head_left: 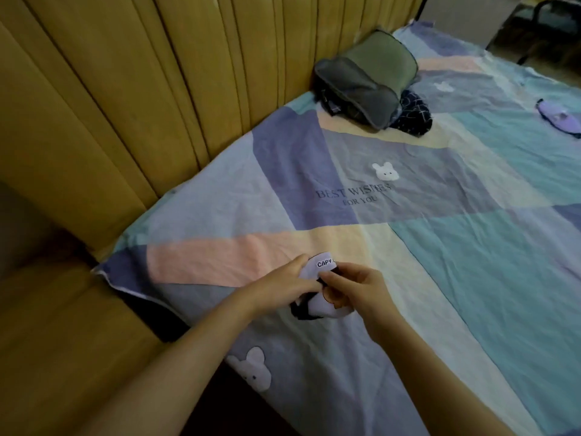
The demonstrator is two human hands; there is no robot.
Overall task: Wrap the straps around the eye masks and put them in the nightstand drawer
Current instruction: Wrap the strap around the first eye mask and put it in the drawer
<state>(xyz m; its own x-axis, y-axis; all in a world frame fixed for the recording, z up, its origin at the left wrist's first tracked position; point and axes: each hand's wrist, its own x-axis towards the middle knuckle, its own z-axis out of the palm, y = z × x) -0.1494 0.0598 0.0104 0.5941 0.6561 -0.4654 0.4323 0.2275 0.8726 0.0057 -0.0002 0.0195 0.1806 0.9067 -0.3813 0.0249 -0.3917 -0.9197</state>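
Observation:
A pale lilac eye mask (323, 265) printed with "CAPY" lies folded on the bed near its front left corner, between both my hands. My left hand (283, 283) grips its left side. My right hand (355, 287) pinches the mask's black strap (303, 311), which hangs out below the mask. A second eye mask (561, 118), purple, lies flat on the bed at the far right. The nightstand drawer is not in view.
The bed has a patchwork cover (440, 247) in blue, pink and teal. A yellow padded headboard (141, 105) runs along the left. A dark green pouch (367, 80) and a dark checked cloth (412, 114) lie near the headboard. A dark chair (553, 23) stands beyond the bed.

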